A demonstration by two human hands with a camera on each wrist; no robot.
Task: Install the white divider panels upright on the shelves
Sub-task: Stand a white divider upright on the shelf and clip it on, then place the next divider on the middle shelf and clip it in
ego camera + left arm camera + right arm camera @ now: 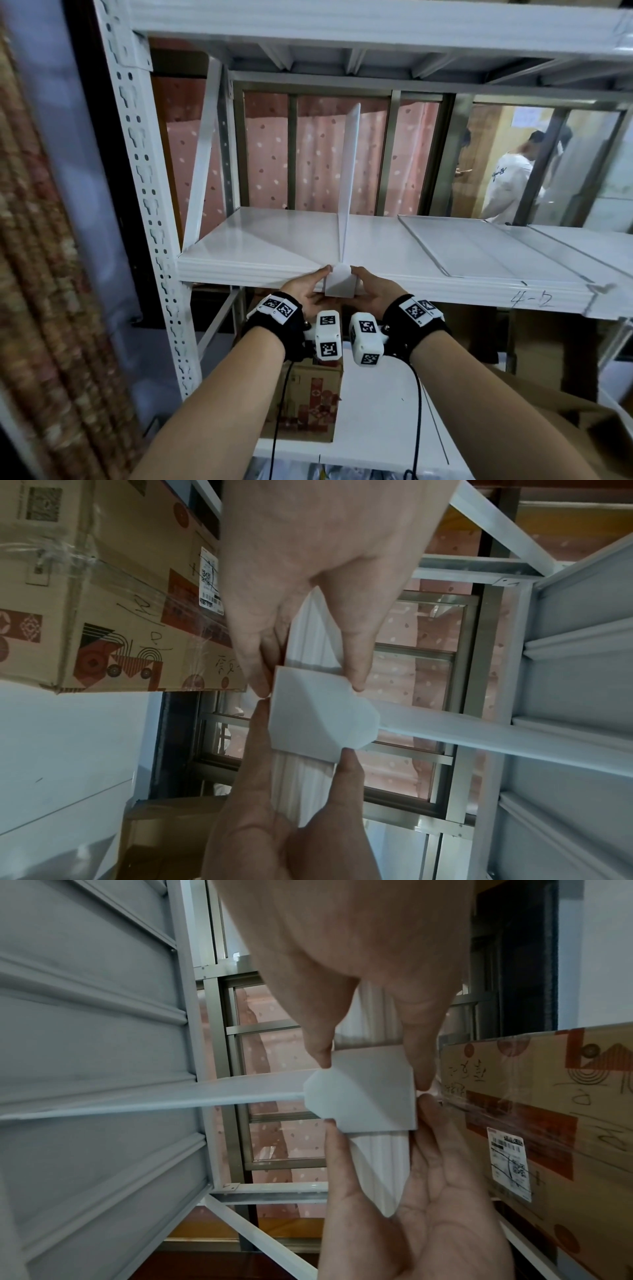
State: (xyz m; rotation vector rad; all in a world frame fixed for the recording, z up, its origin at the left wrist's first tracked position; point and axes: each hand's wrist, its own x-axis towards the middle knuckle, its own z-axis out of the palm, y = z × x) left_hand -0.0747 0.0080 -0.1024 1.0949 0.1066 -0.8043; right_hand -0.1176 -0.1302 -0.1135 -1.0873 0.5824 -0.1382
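A white divider panel (350, 171) stands upright on the white shelf (267, 240), running front to back. Its front tab (339, 283) hangs down over the shelf's front edge. My left hand (317, 286) pinches the tab's left side, thumb on top and fingers underneath. My right hand (362, 286) pinches the right side the same way. In the left wrist view the tab (318, 715) sits between the left hand (308, 680) above and the right hand (301, 753) below. In the right wrist view the tab (369, 1096) lies between the right hand (373, 1069) and the left hand (373, 1118).
More white panels (479, 246) lie flat on the shelf to the right. A perforated upright post (144, 192) stands at the left. A cardboard box (308, 404) sits on the lower shelf under my wrists. The upper shelf (342, 20) is overhead. Behind the window stands a person in white (510, 185).
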